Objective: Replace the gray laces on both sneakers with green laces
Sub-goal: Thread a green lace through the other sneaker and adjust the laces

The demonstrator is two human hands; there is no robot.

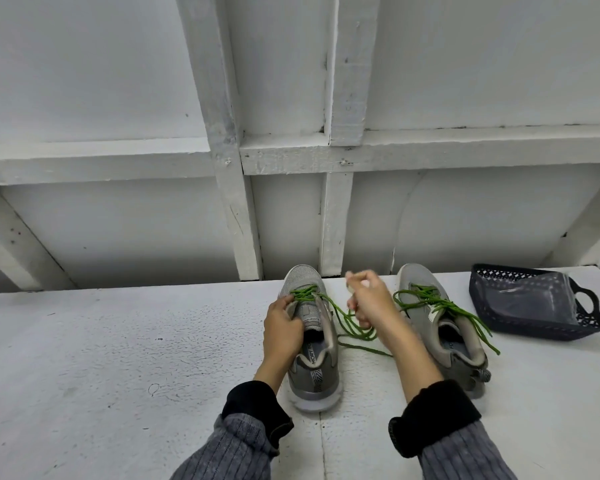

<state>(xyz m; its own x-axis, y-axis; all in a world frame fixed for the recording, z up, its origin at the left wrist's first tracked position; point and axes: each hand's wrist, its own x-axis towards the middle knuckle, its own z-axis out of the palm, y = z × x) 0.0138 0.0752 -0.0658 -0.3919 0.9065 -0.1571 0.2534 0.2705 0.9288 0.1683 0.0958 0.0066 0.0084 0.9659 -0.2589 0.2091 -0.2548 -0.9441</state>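
The left hand (283, 322) grips the tongue and eyelet edge of the left sneaker (310, 337); the right hand (369, 301), blurred, pinches that shoe's green lace (352, 327), which loops onto the white table (118, 358); both grey mesh sneakers stand at centre frame, toes toward the wall, heels nearer; the right sneaker (440, 327) carries its own green lace (430, 301); a dark woven basket (534, 303) holding clear plastic sits at right.

White table (118, 341) bears two sneakers (312, 341), basket (534, 327).
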